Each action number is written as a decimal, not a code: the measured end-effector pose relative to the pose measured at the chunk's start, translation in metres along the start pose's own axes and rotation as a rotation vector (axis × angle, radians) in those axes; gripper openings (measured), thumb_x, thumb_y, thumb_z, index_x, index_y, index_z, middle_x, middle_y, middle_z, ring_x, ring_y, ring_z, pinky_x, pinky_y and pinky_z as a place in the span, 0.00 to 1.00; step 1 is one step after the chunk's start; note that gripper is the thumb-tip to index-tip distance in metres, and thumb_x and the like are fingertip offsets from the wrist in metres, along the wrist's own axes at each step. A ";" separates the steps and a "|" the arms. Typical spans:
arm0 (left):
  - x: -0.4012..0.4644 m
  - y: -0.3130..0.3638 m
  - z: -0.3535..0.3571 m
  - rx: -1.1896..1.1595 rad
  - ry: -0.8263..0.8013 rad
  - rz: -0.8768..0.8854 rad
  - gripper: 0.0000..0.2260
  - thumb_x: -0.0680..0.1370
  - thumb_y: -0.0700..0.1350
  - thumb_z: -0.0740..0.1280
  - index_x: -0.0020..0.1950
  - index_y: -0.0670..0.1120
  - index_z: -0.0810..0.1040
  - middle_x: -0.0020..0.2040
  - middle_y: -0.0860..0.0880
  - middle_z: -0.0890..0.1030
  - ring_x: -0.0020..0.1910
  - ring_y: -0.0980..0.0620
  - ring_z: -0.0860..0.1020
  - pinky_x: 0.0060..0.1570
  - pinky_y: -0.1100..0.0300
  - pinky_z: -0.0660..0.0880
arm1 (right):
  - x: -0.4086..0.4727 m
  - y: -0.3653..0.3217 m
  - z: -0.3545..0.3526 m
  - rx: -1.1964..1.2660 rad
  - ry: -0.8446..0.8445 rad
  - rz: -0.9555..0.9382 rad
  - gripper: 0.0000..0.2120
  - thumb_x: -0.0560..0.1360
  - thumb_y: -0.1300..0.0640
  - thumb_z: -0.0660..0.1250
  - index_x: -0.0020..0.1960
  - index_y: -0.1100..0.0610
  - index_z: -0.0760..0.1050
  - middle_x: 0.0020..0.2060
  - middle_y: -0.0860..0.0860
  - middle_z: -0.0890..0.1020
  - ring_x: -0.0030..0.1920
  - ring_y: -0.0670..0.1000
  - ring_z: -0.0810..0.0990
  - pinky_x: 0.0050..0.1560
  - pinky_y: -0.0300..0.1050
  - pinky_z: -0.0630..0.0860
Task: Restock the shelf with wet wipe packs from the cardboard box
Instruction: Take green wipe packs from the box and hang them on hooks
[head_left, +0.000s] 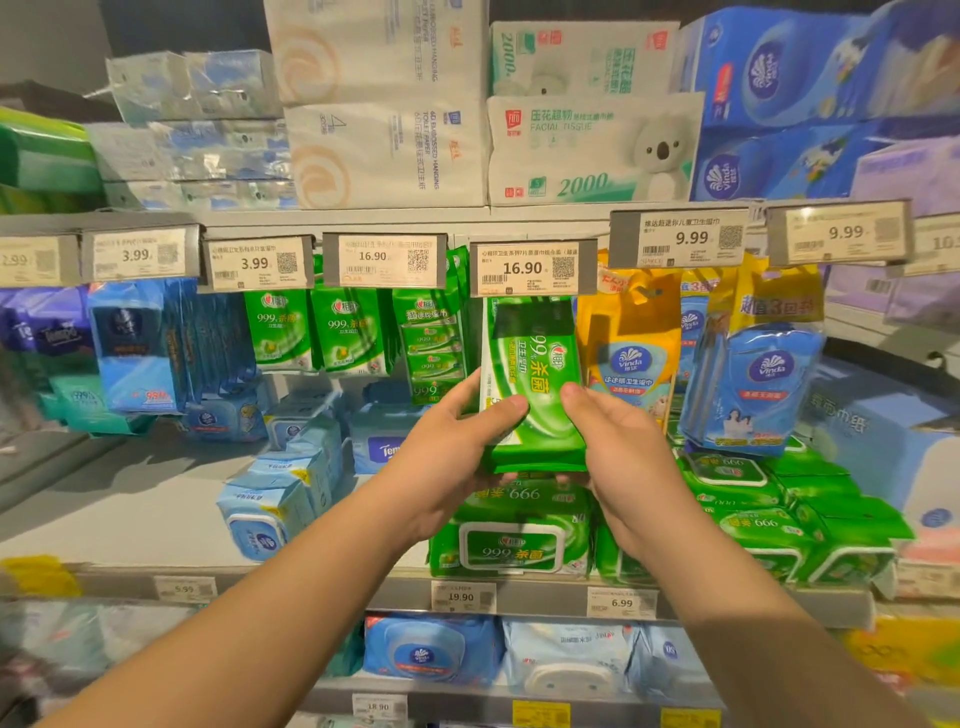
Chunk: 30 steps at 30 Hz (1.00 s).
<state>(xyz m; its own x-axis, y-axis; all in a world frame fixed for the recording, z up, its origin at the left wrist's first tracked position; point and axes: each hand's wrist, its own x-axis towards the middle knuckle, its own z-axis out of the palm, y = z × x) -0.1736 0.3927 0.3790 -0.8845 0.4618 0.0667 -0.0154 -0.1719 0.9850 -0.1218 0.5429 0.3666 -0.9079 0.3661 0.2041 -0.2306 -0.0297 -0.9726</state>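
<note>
While both hands are steadying one green wet wipe pack (535, 384) in front of the hanging rows, the placing step of the restock is under way, with the pack up at display height but not yet let go. Reading left to right: the left hand (457, 457) is gripping the pack's left edge, its thumb lying across the printed front and its other fingers curling behind (those are hidden by the pack); the pack itself is standing upright between the two sets of fingers, its top edge reaching just under the 16.90 price tag (532, 270); the right hand (623, 462) is cupping the lower right corner, thumb on the front, fingers wrapping underneath and mostly out of sight. Just left of the left fingers, similar green packs (332, 332) are hanging in rows; just right of the right fingers, yellow and blue Vinda packs (631, 358) are hanging. Below both wrists, lidded green packs (511, 540) are lying on the shelf (156, 499).

Judged from this, the next move is calling for seating the pack on a peg behind the tag, though whether a peg or hang hole is there cannot be told.

The pack is looking flat, glossy and soft-sided, green with white and yellow lettering, and a darker band across its top. No cardboard box is showing.
</note>
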 end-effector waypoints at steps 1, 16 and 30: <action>0.005 0.001 0.001 -0.014 0.021 -0.026 0.16 0.81 0.47 0.71 0.68 0.51 0.79 0.54 0.51 0.87 0.47 0.55 0.85 0.42 0.56 0.78 | 0.005 0.000 0.002 -0.009 0.017 0.012 0.12 0.82 0.46 0.65 0.57 0.51 0.82 0.49 0.49 0.88 0.53 0.55 0.86 0.47 0.53 0.81; 0.063 -0.008 0.001 -0.087 0.213 -0.177 0.15 0.79 0.48 0.75 0.61 0.42 0.82 0.49 0.51 0.84 0.50 0.55 0.80 0.49 0.55 0.80 | 0.064 0.030 0.029 0.056 0.243 0.211 0.35 0.59 0.26 0.65 0.47 0.55 0.84 0.44 0.51 0.88 0.49 0.58 0.85 0.59 0.63 0.80; 0.055 -0.032 -0.005 -0.141 0.210 -0.361 0.13 0.81 0.49 0.72 0.60 0.41 0.80 0.52 0.40 0.82 0.45 0.46 0.79 0.36 0.62 0.79 | 0.057 0.042 0.033 0.475 0.319 0.381 0.24 0.82 0.52 0.68 0.74 0.61 0.70 0.70 0.58 0.75 0.63 0.62 0.79 0.66 0.54 0.77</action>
<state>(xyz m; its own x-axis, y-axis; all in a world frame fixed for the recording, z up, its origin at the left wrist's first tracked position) -0.2238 0.4188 0.3504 -0.8862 0.3294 -0.3258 -0.3914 -0.1561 0.9069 -0.1944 0.5316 0.3410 -0.8255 0.5029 -0.2561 -0.1100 -0.5885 -0.8010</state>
